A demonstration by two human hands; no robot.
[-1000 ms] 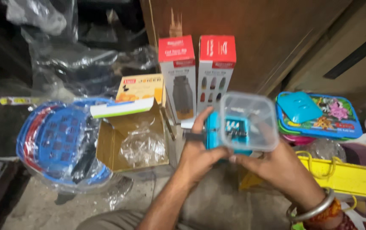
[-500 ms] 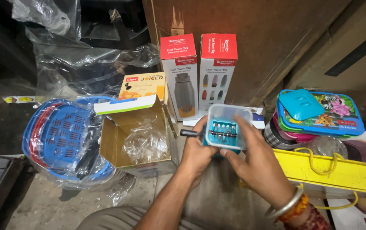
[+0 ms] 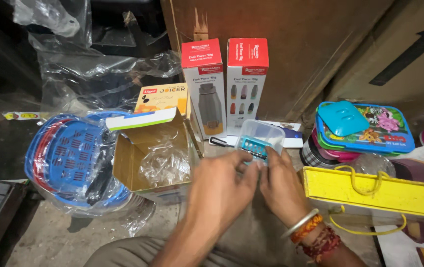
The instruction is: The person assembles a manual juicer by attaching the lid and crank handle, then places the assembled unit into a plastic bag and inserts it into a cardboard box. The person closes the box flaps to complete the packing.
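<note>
My L hand (image 3: 222, 183) & R hand (image 3: 280, 180) both grip the small clear box w/ teal insert (image 3: 258, 142) above my lap, near the open carton (image 3: 152, 158); loose hold could drop it.

A single head-worn view looks steeply down and forward from the person's own eye level, close over the lap. The left hand (image 3: 222, 185) and right hand (image 3: 281, 185) meet just below frame centre, forearms entering from 6 o'clock. The view faces a brown board wall (image 3: 291, 54) across 12 o'clock, with two red-topped cartons (image 3: 224, 84) standing before it. An open cardboard box (image 3: 152, 153) sits near at 9 o'clock, a yellow box (image 3: 375, 195) at 3 o'clock. No second view overlaps it
</note>
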